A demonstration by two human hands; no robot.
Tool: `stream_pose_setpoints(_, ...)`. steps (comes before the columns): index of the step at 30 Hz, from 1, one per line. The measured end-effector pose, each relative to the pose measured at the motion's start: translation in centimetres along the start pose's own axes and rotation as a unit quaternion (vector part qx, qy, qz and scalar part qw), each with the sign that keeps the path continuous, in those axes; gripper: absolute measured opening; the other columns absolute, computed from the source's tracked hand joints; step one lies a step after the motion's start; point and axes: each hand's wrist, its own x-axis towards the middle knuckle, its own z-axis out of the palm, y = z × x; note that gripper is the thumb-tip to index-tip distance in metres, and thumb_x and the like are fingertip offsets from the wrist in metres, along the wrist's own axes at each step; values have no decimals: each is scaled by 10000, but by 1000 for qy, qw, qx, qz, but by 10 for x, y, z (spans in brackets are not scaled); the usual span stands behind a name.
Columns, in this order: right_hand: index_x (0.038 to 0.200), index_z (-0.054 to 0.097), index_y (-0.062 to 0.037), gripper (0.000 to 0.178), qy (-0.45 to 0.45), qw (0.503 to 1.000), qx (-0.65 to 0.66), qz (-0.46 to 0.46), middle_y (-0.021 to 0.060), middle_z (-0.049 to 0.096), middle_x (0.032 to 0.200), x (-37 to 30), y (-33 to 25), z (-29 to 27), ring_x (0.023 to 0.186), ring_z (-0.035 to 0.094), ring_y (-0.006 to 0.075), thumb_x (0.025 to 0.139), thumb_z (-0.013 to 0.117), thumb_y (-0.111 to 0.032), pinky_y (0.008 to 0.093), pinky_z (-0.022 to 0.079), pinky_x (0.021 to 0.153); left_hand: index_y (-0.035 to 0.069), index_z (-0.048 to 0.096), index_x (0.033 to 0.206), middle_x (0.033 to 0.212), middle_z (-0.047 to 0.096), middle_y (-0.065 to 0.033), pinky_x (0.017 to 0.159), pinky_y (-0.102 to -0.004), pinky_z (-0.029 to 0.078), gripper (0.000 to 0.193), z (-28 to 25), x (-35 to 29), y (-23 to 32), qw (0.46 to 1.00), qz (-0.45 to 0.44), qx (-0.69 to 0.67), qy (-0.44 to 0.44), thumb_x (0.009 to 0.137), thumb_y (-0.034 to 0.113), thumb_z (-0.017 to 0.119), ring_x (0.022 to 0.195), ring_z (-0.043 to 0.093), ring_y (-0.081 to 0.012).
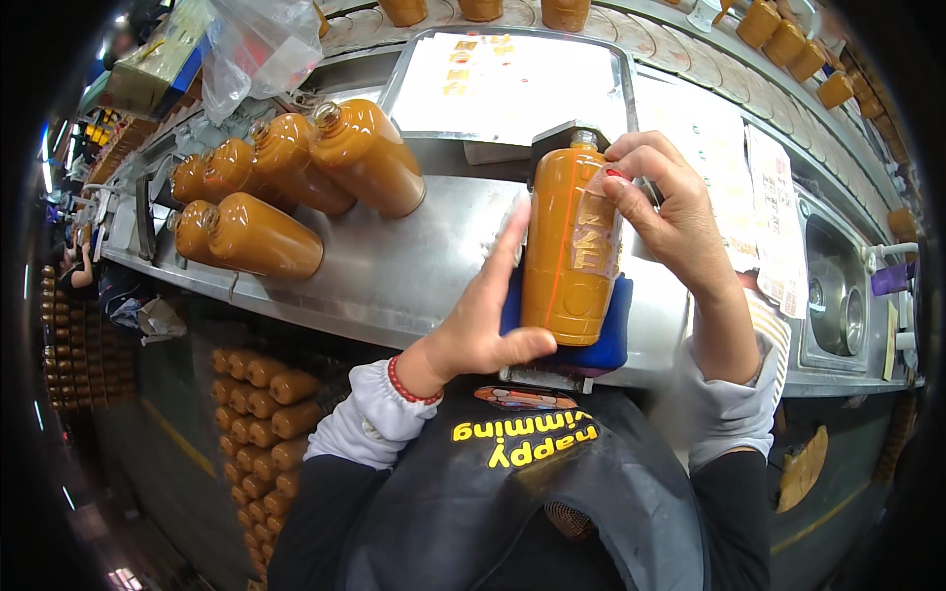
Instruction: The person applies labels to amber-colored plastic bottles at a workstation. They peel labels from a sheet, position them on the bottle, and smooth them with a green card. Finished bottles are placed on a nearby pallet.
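A glossy amber-brown bottle [562,246] lies tilted on a blue pad [613,330], its clear threaded neck pointing away from me. Gold raised-looking lettering and thin red lines run down its face. My left hand [473,320] cradles the bottle's left side, fingers stretched along it and thumb by the base. At the upper right of the bottle, thumb and forefinger of my right hand [670,192] pinch a clear film [597,182] whose edge lies against the surface. A small red spot shows at those fingertips.
Several similar bottles [370,158] lie on the steel bench [424,256] to the left. Beyond is a tray [394,84] of white sheets with gold decals. Printed sheets [774,217] and a sink [833,286] are at right. A conveyor [680,59] runs behind; bottles are stacked lower left.
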Motion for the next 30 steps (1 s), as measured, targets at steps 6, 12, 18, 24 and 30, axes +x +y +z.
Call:
stream_pose_setpoints(6, 903, 612, 2, 134, 14, 1000, -4, 3, 115, 609, 1065, 0, 3, 5, 972, 611, 222, 931, 706, -90, 309, 494, 853, -114, 65, 1564, 1581, 266, -304, 1216, -425, 250, 972, 18, 40, 8, 993, -77, -31, 85, 945, 287, 698, 1487, 296, -364)
stream_pose_setpoints(12, 898, 610, 6, 138, 15, 1000, 3, 2, 118, 599, 1048, 2, 4, 9, 961, 606, 229, 921, 715, -80, 307, 497, 830, -98, 60, 1573, 1575, 285, -288, 1205, -413, 276, 943, 19, 39, -1, 982, -97, -139, 88, 957, 249, 683, 1474, 319, -332)
stream_pose_setpoints(18, 898, 606, 13, 156, 10, 1000, 3, -4, 123, 595, 1039, 2, 6, 8, 971, 603, 238, 912, 726, -85, 315, 497, 839, -93, 49, 1578, 1560, 339, -247, 1185, -381, 303, 848, 18, 39, -1, 961, -81, -250, 88, 1053, 352, 544, 1446, 371, -288)
stream_pose_setpoints(24, 892, 617, 14, 160, 28, 999, -18, -38, 131, 603, 1017, 3, 10, 9, 851, 633, 233, 897, 729, -100, 321, 525, 737, -92, 55, 1577, 1548, 351, -240, 1181, -380, 307, 874, 19, 40, -1, 966, -75, -231, 86, 1037, 357, 575, 1436, 378, -286)
stream_pose_setpoints(30, 892, 615, 13, 171, 31, 998, -23, -39, 144, 608, 1031, 3, 11, 10, 866, 642, 252, 889, 736, -108, 333, 531, 742, -91, 65, 1575, 1567, 301, -239, 1193, -395, 291, 951, 21, 38, -7, 970, -87, -209, 84, 968, 295, 686, 1450, 342, -298)
